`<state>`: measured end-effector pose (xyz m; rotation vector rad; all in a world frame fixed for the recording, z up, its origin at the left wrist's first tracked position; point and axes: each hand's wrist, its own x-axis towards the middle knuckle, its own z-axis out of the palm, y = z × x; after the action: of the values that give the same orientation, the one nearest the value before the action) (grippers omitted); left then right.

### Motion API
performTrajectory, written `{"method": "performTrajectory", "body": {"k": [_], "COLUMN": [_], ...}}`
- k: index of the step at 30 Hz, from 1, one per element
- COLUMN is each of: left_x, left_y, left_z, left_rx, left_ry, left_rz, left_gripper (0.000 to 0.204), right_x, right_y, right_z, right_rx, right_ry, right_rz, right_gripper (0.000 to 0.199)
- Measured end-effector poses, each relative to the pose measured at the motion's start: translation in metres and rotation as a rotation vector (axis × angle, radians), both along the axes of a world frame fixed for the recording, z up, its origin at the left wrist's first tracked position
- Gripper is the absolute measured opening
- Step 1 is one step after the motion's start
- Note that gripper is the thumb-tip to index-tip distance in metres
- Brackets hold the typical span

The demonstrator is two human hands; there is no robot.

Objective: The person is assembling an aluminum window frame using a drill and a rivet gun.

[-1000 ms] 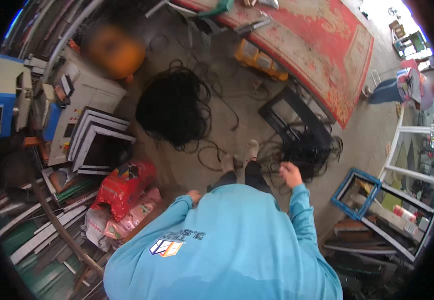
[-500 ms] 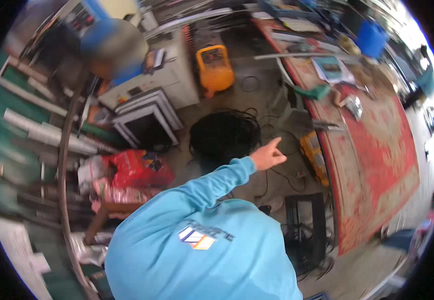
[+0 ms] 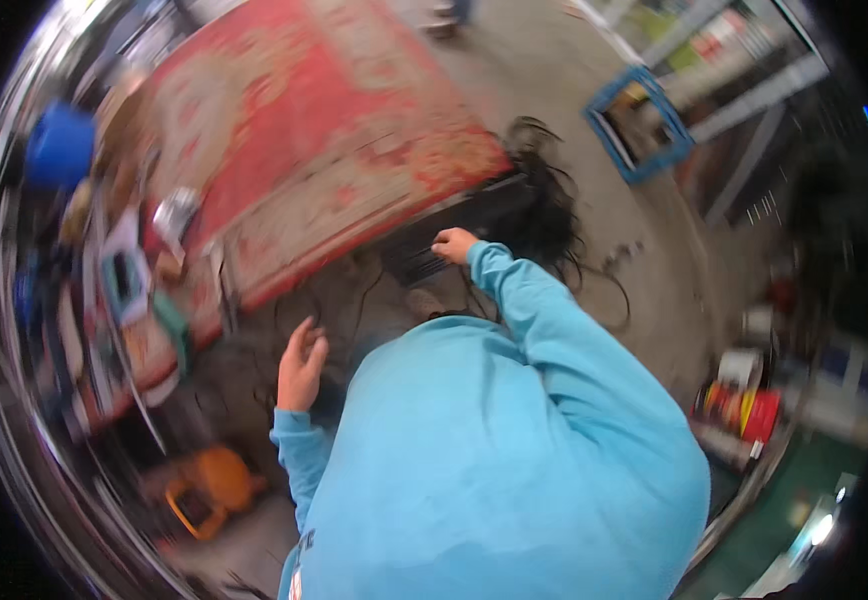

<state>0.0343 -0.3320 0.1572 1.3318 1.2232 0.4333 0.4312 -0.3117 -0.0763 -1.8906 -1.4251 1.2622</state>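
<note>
Your right hand (image 3: pixel 454 245) is out in front of you, its fingers curled, at or just over the black panel (image 3: pixel 414 262) that lies beside the edge of the red-patterned table (image 3: pixel 294 120). Blur hides whether those fingers pinch anything — I cannot tell, nor whether they touch the panel or are only above it. Your left hand (image 3: pixel 301 372) is raised near the table's near edge, fingers loosely spread and partly bent, with nothing visible in them.

The panel looks stiff and flat, probably light to moderate in weight; you would likely get the surest hold on its outer edge, since the face may be smooth and slippery. Just beyond it, the black strands (image 3: pixel 549 225) spread in a loose tangle on the floor; they look soft and bendable, apt to snag, so gather them by the bunch rather than by one loop.

As for containers, a blue barrel (image 3: pixel 61 147) stands past the far-left part of the table, its inside not visible to you. A crumpled silver pouch (image 3: pixel 176 215) lies on the table; its contents, if any, are hidden. The blue rectangular frame (image 3: pixel 604 100) at your right encloses small items, too blurred to identify.
</note>
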Motion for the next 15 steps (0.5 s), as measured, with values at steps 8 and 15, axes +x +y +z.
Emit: {"method": "performTrajectory", "body": {"k": [8,15], "left_x": [-0.037,0.026], "left_y": [0.060,0.078], "left_z": [-0.004,0.069], "left_rx": [-0.020,0.031], "left_ry": [0.302,0.084], "left_rz": [-0.658,-0.753], "left_gripper": [0.053,0.056], "right_x": [0.042,0.143], "right_y": [-0.187,-0.195], "right_z": [0.024,0.167], "right_rx": [-0.449,0.206], "right_ry": [0.289,0.252], "right_rz": [-0.990,-1.403], "right_gripper": [0.020,0.084]}}
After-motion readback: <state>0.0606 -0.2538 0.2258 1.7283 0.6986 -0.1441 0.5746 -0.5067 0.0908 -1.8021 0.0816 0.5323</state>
